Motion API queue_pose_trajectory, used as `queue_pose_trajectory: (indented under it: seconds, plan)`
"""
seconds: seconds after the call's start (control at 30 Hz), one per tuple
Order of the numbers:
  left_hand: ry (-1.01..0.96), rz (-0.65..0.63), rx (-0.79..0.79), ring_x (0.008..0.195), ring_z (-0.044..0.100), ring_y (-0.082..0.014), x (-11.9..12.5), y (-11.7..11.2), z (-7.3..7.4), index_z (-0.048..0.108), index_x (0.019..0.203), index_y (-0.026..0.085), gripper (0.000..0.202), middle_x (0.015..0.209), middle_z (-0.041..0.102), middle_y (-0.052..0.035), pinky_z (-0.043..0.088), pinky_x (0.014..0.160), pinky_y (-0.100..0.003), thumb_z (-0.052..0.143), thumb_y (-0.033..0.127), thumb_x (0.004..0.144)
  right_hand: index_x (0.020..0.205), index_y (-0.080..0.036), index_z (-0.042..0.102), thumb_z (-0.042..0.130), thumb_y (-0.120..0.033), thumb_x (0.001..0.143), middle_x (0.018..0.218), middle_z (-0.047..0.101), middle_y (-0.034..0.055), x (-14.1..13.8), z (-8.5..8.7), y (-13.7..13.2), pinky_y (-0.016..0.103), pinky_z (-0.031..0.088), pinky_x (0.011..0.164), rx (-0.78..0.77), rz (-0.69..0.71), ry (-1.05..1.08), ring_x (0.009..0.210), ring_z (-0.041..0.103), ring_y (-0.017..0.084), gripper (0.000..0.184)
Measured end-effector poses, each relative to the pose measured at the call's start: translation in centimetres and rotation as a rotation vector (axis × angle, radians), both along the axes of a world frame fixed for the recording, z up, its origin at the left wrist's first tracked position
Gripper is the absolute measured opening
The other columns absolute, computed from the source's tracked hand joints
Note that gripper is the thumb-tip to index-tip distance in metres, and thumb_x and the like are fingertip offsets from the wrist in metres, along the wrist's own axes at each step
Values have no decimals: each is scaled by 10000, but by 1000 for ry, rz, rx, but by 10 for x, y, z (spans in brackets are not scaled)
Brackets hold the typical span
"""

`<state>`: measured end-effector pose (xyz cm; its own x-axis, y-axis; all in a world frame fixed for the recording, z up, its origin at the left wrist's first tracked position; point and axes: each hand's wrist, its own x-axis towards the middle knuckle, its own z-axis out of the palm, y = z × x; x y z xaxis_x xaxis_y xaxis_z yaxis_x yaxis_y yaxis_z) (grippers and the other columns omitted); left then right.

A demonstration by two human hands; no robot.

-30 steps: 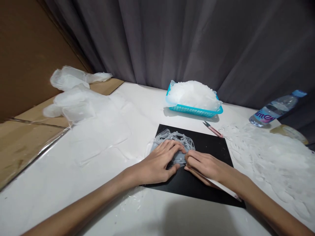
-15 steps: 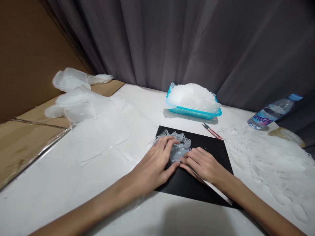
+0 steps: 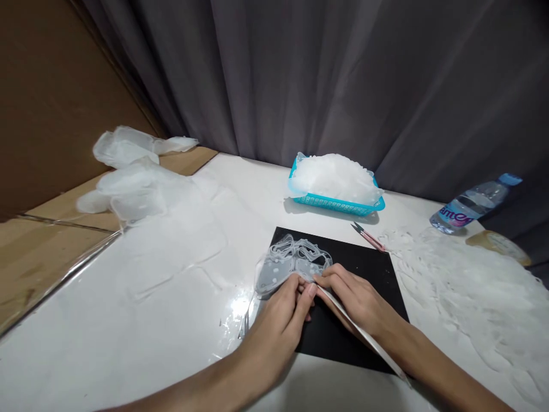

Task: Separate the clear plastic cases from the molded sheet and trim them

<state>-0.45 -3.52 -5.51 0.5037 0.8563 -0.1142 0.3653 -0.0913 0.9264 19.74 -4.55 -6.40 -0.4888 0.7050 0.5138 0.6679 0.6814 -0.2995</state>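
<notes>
A translucent plastic piece [image 3: 281,264] with thin tangled strands lies at the left edge of a black mat [image 3: 364,269]. My left hand [image 3: 278,323] pinches its near edge with curled fingers. My right hand [image 3: 358,300] is closed beside it, fingertips touching the same edge, and grips a long thin metal blade [image 3: 364,337] that runs back under my wrist. Both hands meet at the mat's front left part.
A turquoise basket [image 3: 338,201] heaped with white plastic pieces stands behind the mat. Small pink snips [image 3: 369,237] lie by the mat's far corner. White scraps [image 3: 463,286] cover the right side. A water bottle [image 3: 472,209] lies far right. Clear bags [image 3: 128,177] rest on cardboard at left.
Both hands have drawn back toward me and left, from lying flat on the plastic piece to pinching its near edge. The piece has shifted toward the mat's left edge.
</notes>
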Motion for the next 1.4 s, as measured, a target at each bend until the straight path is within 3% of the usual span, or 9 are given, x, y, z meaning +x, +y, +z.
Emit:
queue_pose_trajectory:
  seconds: [0.37,0.63,0.8,0.87,0.93,1.0,1.27,1.33,1.4]
  plan:
    - [-92,113,-5,756,553,-198,5,6,-6,512,803,233,363,778,557,6,434,644,-298,461,493,1052,1078,-191,549,473,-178,1071,885,653,60,-8,9,-3,321,561,727,-17,-42,38,792,667,195,78]
    - [-99,84,19,661,461,-150,5,8,-7,504,720,212,232,686,486,41,363,626,-270,552,261,942,1001,-233,535,460,-273,1090,944,595,17,-4,26,-8,280,513,774,-495,-44,169,835,627,155,123]
    - [-36,81,-17,591,386,-124,4,8,-5,453,628,211,186,603,414,64,289,566,-259,557,174,777,1005,-230,545,473,-286,1082,955,606,16,12,26,1,268,494,762,-547,-15,144,825,622,148,120]
    - [5,80,-33,586,372,-123,4,9,-4,440,606,212,174,586,396,66,270,561,-263,545,172,739,997,-223,560,487,-305,1068,900,608,16,32,24,15,277,487,719,-452,-116,154,766,604,156,131]
    - [41,70,-46,584,352,-122,4,12,-2,420,588,214,180,576,371,67,251,557,-270,537,178,719,922,-218,567,515,-352,1045,835,594,19,58,25,31,298,476,706,-283,-377,263,758,589,180,188]
    - [78,60,-49,581,317,-119,4,14,-1,369,572,220,222,571,332,69,223,549,-277,536,183,713,884,-214,587,568,-422,1015,816,603,15,79,30,42,299,468,686,-301,-510,422,753,594,186,246]
    - [135,49,141,501,291,-104,-4,18,6,303,580,226,456,525,281,87,255,517,-266,616,343,890,892,-221,643,598,-424,1010,877,627,2,69,64,30,288,425,752,-641,-194,447,831,568,171,239]
    - [95,129,330,551,392,-118,-5,26,12,407,663,227,413,603,392,77,335,561,-261,705,419,875,879,-227,654,617,-402,1002,882,640,-2,61,71,24,290,430,771,-702,-134,385,836,576,168,217]
    - [55,126,491,757,548,-176,-2,36,17,570,940,218,371,853,579,14,437,690,-286,828,438,790,886,-234,676,624,-373,1000,883,659,-4,54,76,19,297,440,795,-750,-81,303,836,588,168,187]
